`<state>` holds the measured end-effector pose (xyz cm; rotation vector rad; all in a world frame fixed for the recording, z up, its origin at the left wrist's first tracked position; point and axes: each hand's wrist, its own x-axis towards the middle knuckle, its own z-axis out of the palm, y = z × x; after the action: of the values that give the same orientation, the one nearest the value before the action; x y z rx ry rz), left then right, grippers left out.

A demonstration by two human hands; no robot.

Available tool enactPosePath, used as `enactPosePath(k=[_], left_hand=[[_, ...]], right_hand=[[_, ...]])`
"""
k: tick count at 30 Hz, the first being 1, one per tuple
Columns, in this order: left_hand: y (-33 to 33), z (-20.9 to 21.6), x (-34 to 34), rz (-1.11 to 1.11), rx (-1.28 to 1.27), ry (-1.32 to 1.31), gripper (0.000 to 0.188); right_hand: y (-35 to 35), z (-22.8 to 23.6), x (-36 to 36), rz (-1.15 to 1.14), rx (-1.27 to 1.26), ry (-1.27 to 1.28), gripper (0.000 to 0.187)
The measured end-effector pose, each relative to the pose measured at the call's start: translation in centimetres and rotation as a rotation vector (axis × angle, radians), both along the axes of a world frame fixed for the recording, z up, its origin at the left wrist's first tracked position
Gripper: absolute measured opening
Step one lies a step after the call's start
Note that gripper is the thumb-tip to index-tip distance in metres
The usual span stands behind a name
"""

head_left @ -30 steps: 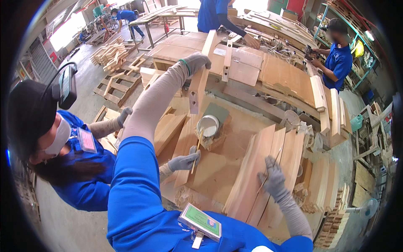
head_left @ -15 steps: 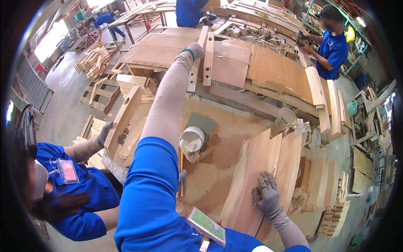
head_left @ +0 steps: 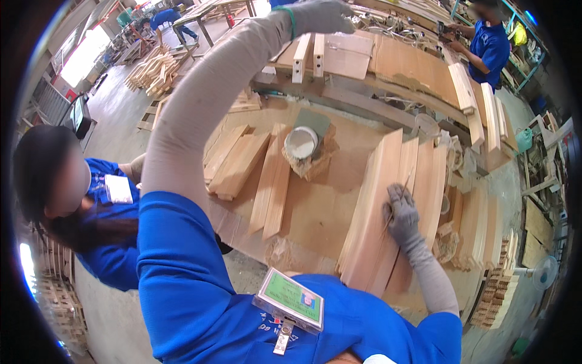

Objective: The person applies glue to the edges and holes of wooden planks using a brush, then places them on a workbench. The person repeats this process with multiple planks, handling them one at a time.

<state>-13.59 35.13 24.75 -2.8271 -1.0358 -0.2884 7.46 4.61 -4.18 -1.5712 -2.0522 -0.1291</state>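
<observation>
Now, R hand [head_left: 401,213] on planks [head_left: 388,200], L hand [head_left: 318,15] far up

Left hand [head_left: 321,15] farther out over the far wooden pieces [head_left: 309,54], co-worker [head_left: 73,200] now closer.

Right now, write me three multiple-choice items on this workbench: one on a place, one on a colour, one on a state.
1. Where does the right hand rest?
A. on the row of leaning boards
B. inside the round tub
C. on the floor

2. What colour is the glove on the left hand?
A. red
B. grey
C. yellow

3. How does the round white tub stand?
A. tipped on its side
B. lidded
C. upright and open

Answers:
1 A: the gloved right hand lies on the board faces, with a thin stick in its grip.
2 B: the glove and the sleeve are both grey.
3 C: its open mouth faces up, with pale contents showing.
</observation>
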Motion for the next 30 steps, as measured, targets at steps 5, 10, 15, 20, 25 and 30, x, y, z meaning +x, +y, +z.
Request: enactPosePath(k=[5,10,15,20,25,30], left_hand=[[-10.0,4.9,0.1,-0.024,-0.094,-0.021,0.051],[-6.4,3.4,0.9,-0.673,0.323,-0.123,0.05],[-19.6,-3.3,3.2,-0.634,0.247,-0.178,0.05],[-28.2,-18.5,1.3,-0.218,-1.067,-0.991,0.082],[-35.9,-30.6,-1.3,-0.006,-1.294,-0.529,0.129],[-39.8,-32.0,-1.1,-0.122,-1.11,-0.606,0.129]], right_hand=[[0.2,-1.6,0.1,0.047,0.08,-0.001,0.035],[0.4,-1.5,-0.3,0.061,0.145,0.021,0.024],[-1.1,-3.2,1.8,-0.038,0.057,-0.065,0.025],[-5.1,-0.5,1.0,-0.069,-0.024,0.002,0.036],[-11.9,-0.4,4.3,-0.297,-0.058,0.071,0.057],[-15.0,-2.6,4.4,-0.373,-0.12,0.137,0.06]])
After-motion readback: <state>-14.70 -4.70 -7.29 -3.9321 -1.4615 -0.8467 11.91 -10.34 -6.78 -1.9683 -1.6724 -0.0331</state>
